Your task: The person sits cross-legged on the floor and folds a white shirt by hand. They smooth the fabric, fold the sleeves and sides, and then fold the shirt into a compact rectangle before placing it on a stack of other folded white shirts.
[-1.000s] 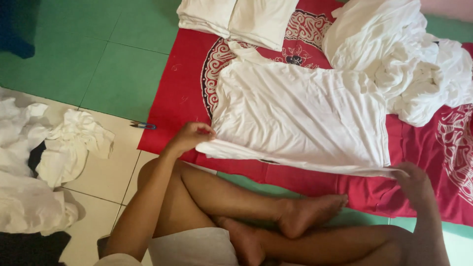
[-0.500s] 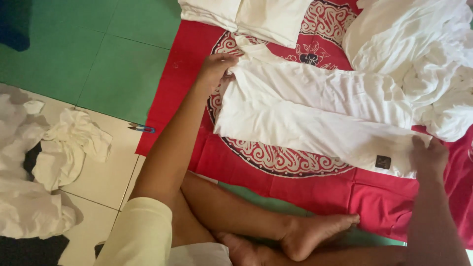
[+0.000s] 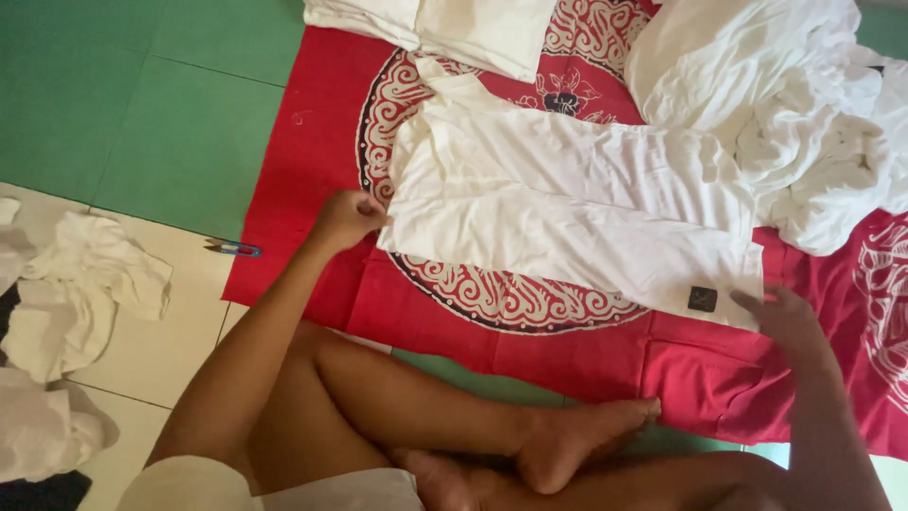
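A white garment (image 3: 577, 213) lies in the middle of the frame, folded lengthwise into a long, roughly rectangular band running from upper left to lower right. Its cloth is soft, matte knit with shallow creases along the fold lines, and a small dark square tag (image 3: 702, 299) sits near its lower right corner. It rests flat on a red cloth (image 3: 303, 189) spread over the floor, printed with a round border of white curling scrollwork and a dark flower motif near the top centre.

The left hand (image 3: 348, 218), left of centre, is curled into a closed grip that pinches the lower left corner of the garment. The right hand (image 3: 785, 317), at lower right, lies with fingers loosely spread at the lower right corner, fingertips touching the edge just beside the tag; its grip is open, not closed on the fabric.

Along the top edge sit two neatly folded white pieces (image 3: 445, 24), smooth and square-edged. At upper right a loose heap of white cloth (image 3: 804, 104) is rumpled into deep folds, touching the garment's right end. The floor (image 3: 123, 104) shows glossy green tiles at upper left and pale tiles below. On the pale tiles at far left lie crumpled white rags (image 3: 76, 293). A small blue-handled snipper (image 3: 232, 249) lies just beside the red cloth's left edge. The person's bare crossed legs (image 3: 454, 426) fill the bottom of the frame.
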